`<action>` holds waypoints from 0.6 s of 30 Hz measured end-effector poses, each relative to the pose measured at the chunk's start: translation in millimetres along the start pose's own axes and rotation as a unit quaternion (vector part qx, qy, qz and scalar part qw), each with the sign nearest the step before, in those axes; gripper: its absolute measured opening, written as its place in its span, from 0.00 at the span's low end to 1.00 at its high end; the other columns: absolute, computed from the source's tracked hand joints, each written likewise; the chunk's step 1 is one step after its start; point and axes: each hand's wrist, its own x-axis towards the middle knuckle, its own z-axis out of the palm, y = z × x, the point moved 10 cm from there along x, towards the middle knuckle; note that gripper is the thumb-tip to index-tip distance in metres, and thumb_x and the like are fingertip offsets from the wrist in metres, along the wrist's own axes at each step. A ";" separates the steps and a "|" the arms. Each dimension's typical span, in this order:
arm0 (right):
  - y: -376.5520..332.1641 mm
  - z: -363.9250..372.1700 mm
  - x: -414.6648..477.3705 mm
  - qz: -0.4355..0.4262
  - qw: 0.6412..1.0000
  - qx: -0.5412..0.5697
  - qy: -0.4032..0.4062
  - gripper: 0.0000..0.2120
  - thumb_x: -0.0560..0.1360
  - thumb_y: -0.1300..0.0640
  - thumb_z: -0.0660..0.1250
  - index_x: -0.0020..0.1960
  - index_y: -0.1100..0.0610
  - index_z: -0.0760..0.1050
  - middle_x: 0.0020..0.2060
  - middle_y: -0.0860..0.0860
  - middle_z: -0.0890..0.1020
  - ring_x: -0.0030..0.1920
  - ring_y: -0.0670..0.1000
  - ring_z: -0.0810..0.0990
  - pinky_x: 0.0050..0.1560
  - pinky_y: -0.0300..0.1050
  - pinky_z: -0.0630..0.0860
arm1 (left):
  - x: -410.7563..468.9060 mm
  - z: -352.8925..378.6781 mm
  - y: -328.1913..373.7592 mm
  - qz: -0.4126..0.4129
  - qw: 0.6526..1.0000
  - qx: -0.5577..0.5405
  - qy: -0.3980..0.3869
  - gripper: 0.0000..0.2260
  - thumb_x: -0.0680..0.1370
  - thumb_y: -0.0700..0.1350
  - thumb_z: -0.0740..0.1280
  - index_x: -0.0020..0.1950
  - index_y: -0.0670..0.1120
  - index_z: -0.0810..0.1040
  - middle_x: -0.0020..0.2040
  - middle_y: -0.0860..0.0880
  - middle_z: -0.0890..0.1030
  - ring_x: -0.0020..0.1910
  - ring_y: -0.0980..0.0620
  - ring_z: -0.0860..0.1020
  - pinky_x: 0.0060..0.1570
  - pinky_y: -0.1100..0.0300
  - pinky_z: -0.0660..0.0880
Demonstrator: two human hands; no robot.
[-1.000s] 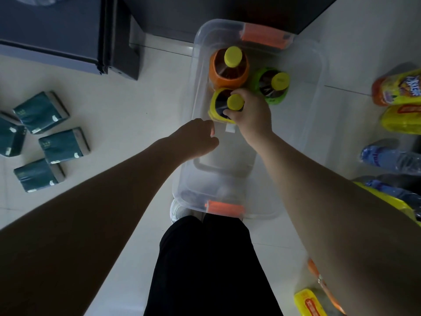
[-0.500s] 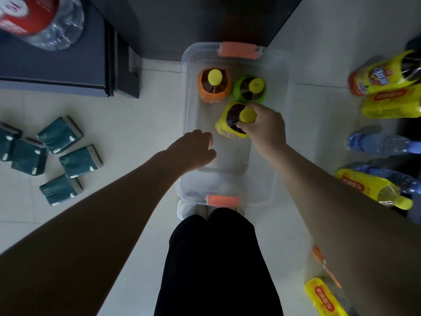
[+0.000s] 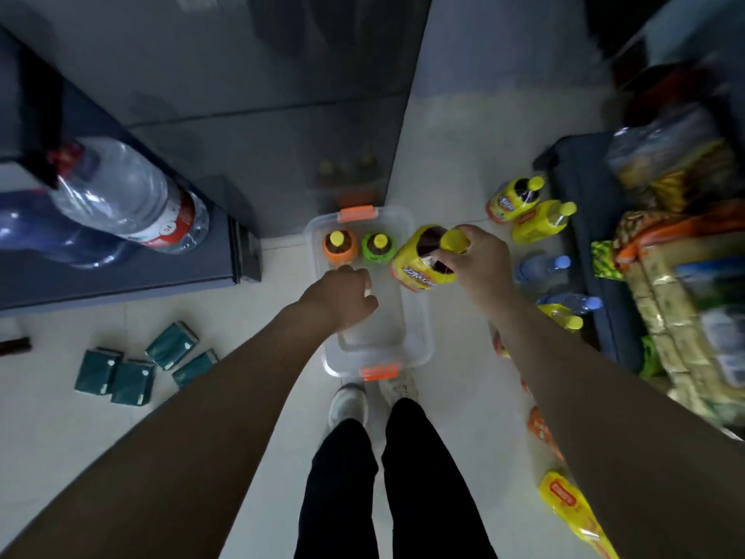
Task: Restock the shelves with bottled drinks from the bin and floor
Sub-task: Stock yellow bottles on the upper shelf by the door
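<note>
Head view, looking down. The right hand [image 3: 477, 262] is curled round the neck of the yellow-labelled bottle [image 3: 419, 270], fingers just under its yellow cap [image 3: 453, 240]. The bottle hangs tilted over the bin [image 3: 423, 340], above the rim at about 2 o'clock from the bin's centre. The left hand [image 3: 342, 296] hovers over the bin's middle, fingers loosely curled, holding nothing. An orange-labelled bottle [image 3: 340, 247] and a green-labelled bottle [image 3: 378, 248] stand upright at the bin's 12 o'clock end. More floor bottles [image 3: 540, 219] lie at the view's 2 to 3 o'clock, beside a dark shelf unit [image 3: 580, 244].

Handling: we judge the held bottle to be full, its dark liquid reaching the shoulder, so fairly heavy for a neck hold. Sealed plastic should stay stiff, while the glossy label film is likely slippery. The ridge beneath the cap stops the fingers, which suits lifting. For shelving we would add the left hand under the body, since a hanging load may swing.
</note>
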 end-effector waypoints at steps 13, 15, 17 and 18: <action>-121.0 -283.7 -132.7 -0.024 0.988 0.031 0.150 0.17 0.71 0.48 0.71 0.53 0.58 0.76 0.44 0.57 0.82 0.48 0.58 0.79 0.46 0.48 0.74 | -157.8 -187.4 177.0 0.135 0.981 0.090 0.106 0.15 0.77 0.47 0.60 0.61 0.42 0.74 0.62 0.41 0.74 0.63 0.42 0.71 0.62 0.55 0.69; -131.5 -327.2 -156.4 -0.033 0.981 0.035 0.189 0.20 0.71 0.48 0.71 0.57 0.58 0.76 0.49 0.57 0.82 0.52 0.58 0.79 0.51 0.51 0.75 | -179.2 -206.4 205.5 0.160 0.975 0.103 0.112 0.14 0.77 0.47 0.59 0.58 0.41 0.75 0.60 0.41 0.75 0.61 0.42 0.72 0.62 0.56 0.69; -135.9 -364.5 -181.4 -0.028 0.972 0.049 0.226 0.22 0.71 0.47 0.71 0.60 0.58 0.75 0.51 0.57 0.82 0.54 0.58 0.79 0.53 0.54 0.76 | -201.7 -220.5 235.6 0.184 0.969 0.117 0.120 0.14 0.77 0.46 0.59 0.57 0.40 0.74 0.59 0.40 0.75 0.61 0.42 0.72 0.59 0.58 0.69; -136.3 -381.5 -193.5 -0.025 0.968 0.052 0.244 0.22 0.71 0.47 0.70 0.60 0.58 0.75 0.51 0.57 0.81 0.54 0.59 0.79 0.53 0.55 0.76 | -213.7 -224.9 251.2 0.195 0.965 0.126 0.123 0.14 0.78 0.45 0.59 0.58 0.39 0.74 0.60 0.40 0.75 0.61 0.42 0.72 0.58 0.58 0.68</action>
